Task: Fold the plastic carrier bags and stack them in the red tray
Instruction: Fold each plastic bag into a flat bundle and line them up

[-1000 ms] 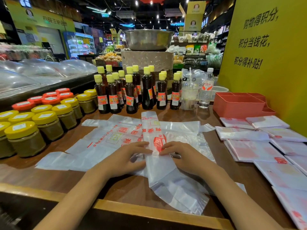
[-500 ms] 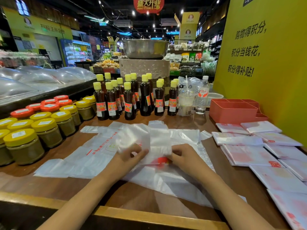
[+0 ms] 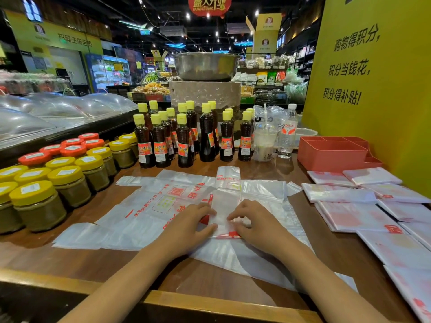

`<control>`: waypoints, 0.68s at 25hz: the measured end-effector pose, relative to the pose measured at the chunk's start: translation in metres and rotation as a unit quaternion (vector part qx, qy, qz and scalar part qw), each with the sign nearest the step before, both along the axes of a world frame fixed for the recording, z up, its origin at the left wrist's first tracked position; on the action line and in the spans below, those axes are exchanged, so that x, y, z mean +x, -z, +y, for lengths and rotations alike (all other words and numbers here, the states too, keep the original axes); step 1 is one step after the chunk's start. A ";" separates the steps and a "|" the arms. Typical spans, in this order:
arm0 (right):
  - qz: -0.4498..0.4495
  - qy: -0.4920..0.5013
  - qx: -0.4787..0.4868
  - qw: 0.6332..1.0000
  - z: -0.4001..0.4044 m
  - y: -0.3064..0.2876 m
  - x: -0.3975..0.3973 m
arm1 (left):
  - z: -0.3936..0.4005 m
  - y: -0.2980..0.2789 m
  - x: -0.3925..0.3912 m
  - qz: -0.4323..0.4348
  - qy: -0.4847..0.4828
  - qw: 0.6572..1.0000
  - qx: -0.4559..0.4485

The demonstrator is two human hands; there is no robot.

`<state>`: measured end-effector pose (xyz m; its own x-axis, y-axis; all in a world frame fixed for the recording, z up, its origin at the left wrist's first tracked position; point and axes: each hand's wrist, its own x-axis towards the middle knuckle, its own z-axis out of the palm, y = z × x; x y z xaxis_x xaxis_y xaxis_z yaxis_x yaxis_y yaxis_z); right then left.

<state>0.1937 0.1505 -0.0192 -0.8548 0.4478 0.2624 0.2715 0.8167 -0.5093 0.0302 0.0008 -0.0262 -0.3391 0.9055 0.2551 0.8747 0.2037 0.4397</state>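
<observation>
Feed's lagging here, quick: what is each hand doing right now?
Left hand: open, fingers flat, pressing the folded carrier bag.
Right hand: fingers bent onto the same bag; grip cannot be told.

Spotlights (image 3: 187, 16) dot the dark ceiling, leaving the shop behind dim. The counter (image 3: 112, 259) is evenly lit, with soft shadows beneath the forearms. Glare streaks the clear domes (image 3: 58, 108). Wide-angle bending curves the edges; distant shelves blur.
</observation>
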 end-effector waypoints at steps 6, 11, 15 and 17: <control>-0.019 -0.030 -0.002 0.999 0.003 -0.002 0.002 | -0.004 0.001 0.001 -0.042 0.075 0.996 -0.006; -0.127 0.008 0.064 0.990 0.013 -0.001 -0.002 | -0.006 -0.002 0.003 -0.072 0.105 0.992 -0.015; -0.156 0.103 0.068 0.980 0.018 0.000 0.003 | -0.007 -0.003 0.004 -0.025 0.102 0.993 -0.048; -0.097 0.113 0.083 0.985 0.009 -0.010 0.009 | -0.006 -0.003 0.007 0.037 0.098 0.992 -0.071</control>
